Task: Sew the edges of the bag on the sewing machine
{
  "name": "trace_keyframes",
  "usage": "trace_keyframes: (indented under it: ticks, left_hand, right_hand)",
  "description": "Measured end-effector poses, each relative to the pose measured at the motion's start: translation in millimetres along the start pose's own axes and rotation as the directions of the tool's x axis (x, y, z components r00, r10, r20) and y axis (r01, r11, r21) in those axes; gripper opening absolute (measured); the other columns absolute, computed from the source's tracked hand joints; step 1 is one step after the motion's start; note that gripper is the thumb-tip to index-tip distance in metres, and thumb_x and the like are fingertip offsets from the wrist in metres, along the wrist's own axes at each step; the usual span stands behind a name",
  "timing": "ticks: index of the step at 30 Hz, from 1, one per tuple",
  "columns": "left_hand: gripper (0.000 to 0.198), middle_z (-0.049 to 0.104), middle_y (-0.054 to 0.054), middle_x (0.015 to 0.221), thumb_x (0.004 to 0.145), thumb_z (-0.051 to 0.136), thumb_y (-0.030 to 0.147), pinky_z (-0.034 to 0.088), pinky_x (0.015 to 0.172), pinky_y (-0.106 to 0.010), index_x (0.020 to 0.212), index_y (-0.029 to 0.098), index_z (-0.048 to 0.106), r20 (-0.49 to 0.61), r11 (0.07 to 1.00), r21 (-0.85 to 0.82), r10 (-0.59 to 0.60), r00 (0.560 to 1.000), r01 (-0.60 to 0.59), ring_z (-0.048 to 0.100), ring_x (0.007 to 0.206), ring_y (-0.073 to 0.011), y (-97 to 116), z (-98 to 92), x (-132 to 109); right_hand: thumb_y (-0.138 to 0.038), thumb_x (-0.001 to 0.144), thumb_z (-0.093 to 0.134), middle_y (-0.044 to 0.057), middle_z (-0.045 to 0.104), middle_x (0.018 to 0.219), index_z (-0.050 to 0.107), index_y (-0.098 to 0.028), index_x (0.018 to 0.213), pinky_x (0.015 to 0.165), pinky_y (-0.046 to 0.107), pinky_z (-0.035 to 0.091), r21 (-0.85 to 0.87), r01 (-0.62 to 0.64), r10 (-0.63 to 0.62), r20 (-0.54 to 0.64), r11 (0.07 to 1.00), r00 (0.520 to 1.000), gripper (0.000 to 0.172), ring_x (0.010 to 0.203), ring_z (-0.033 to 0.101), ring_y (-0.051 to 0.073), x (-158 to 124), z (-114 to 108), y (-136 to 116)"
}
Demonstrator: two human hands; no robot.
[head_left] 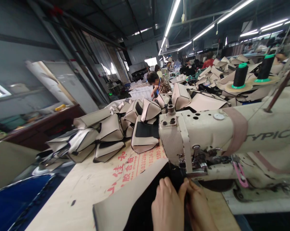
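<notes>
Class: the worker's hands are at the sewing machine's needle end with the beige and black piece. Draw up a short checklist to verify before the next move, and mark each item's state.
1. Left hand resting on the beige and black piece: ok.
2. Right hand beside it, near the presser foot: ok.
3. Fingertips clear of the needle: cannot tell.
4. Thread spools upright: ok.
5. Finished pieces clear of the work: ok.

Two bare hands, the left hand and the right hand, one cream industrial sewing machine, and two black thread cones with green caps, left and right, far right.
</notes>
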State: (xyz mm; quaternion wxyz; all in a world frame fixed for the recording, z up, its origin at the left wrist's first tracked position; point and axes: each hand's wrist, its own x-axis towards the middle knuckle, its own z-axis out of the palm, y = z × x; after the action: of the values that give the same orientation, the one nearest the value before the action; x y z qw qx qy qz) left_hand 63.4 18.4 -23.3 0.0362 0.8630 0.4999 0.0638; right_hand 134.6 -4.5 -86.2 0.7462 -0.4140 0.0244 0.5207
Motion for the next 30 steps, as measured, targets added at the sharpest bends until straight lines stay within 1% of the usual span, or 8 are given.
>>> trace_keyframes:
  ticks: [3,7,10,14,17,25,27,30]
  left_hand:
    - [0.06,0.063,-0.021,0.086,0.086,0.03,0.053,0.05,0.063,-0.04,0.098,0.001,0.058,0.095,0.995,0.077,-0.075,0.993,0.067,0.062,0.083,-0.034,19.4,-9.1,29.5]
    - [0.057,0.065,-0.018,0.079,0.085,0.034,0.054,0.048,0.065,-0.04,0.086,0.005,0.063,0.078,0.982,0.147,-0.13,0.988,0.118,0.064,0.078,-0.0329,33.2,-16.2,42.2]
    - [0.049,0.066,-0.017,0.08,0.085,0.037,0.049,0.046,0.064,-0.036,0.085,0.007,0.063,0.085,0.985,0.116,-0.139,0.987,0.128,0.064,0.078,-0.0316,28.9,-11.4,41.6]
    - [0.038,0.068,-0.014,0.082,0.086,0.038,0.042,0.043,0.065,-0.029,0.083,0.012,0.061,0.094,0.988,-0.088,-0.117,0.989,0.125,0.065,0.081,-0.0264,8.0,2.9,42.2]
    - [0.039,0.068,-0.011,0.076,0.089,0.035,0.041,0.041,0.06,-0.025,0.079,0.013,0.06,0.113,0.973,-0.212,-0.07,0.991,0.093,0.065,0.076,-0.0224,-2.8,8.9,43.5]
    - [0.061,0.066,-0.019,0.073,0.083,0.031,0.06,0.043,0.059,-0.036,0.079,0.007,0.062,0.152,0.993,0.101,-0.073,0.986,0.058,0.064,0.075,-0.0352,19.0,-12.5,43.4]
    - [0.056,0.066,-0.019,0.075,0.084,0.033,0.056,0.043,0.06,-0.035,0.081,0.009,0.062,0.132,0.994,0.071,-0.087,0.987,0.078,0.064,0.076,-0.0341,18.0,-10.6,42.4]
    - [0.038,0.067,-0.014,0.08,0.085,0.038,0.045,0.041,0.062,-0.029,0.084,0.013,0.059,0.127,0.981,-0.139,-0.117,0.985,0.134,0.064,0.078,-0.0269,8.6,0.2,41.8]
  right_hand:
    - [-0.049,0.056,0.074,0.001,0.062,0.066,0.065,-0.014,0.08,0.045,0.019,0.036,0.003,-0.017,0.017,0.037,1.0,0.999,0.044,0.059,0.054,0.015,-1.4,1.0,-1.1]
    - [-0.045,0.057,0.076,0.002,0.062,0.064,0.065,-0.013,0.078,0.046,0.018,0.036,0.034,-0.001,-0.001,0.069,0.999,0.998,0.04,0.058,0.054,0.015,0.1,2.4,-0.9]
    - [-0.041,0.057,0.077,0.003,0.064,0.068,0.065,-0.013,0.082,0.051,0.019,0.04,0.065,-0.008,0.002,0.1,0.998,0.995,0.039,0.064,0.057,0.016,1.9,1.8,0.0]
    - [-0.043,0.058,0.077,0.004,0.065,0.071,0.065,-0.013,0.093,0.054,0.022,0.042,0.087,-0.017,0.008,0.108,0.996,0.994,0.047,0.07,0.059,0.019,3.2,0.6,1.0]
    - [-0.045,0.058,0.076,0.005,0.066,0.075,0.065,-0.012,0.094,0.054,0.023,0.043,0.08,-0.035,0.029,0.076,0.996,0.997,0.05,0.07,0.06,0.021,2.7,1.5,0.4]
    - [-0.052,0.059,0.074,0.006,0.066,0.076,0.066,-0.012,0.092,0.051,0.022,0.041,0.008,0.021,-0.021,0.086,1.0,0.996,0.053,0.071,0.059,0.021,-1.7,3.6,-5.3]
    - [-0.053,0.06,0.073,0.006,0.065,0.075,0.066,-0.012,0.091,0.05,0.021,0.04,-0.001,0.021,-0.02,0.084,1.0,0.996,0.052,0.069,0.059,0.02,-1.7,3.2,-5.1]
    - [-0.05,0.061,0.072,0.004,0.064,0.075,0.066,-0.013,0.092,0.048,0.019,0.038,-0.021,0.015,-0.013,0.078,1.0,0.997,0.048,0.065,0.057,0.017,-0.9,2.5,-3.1]
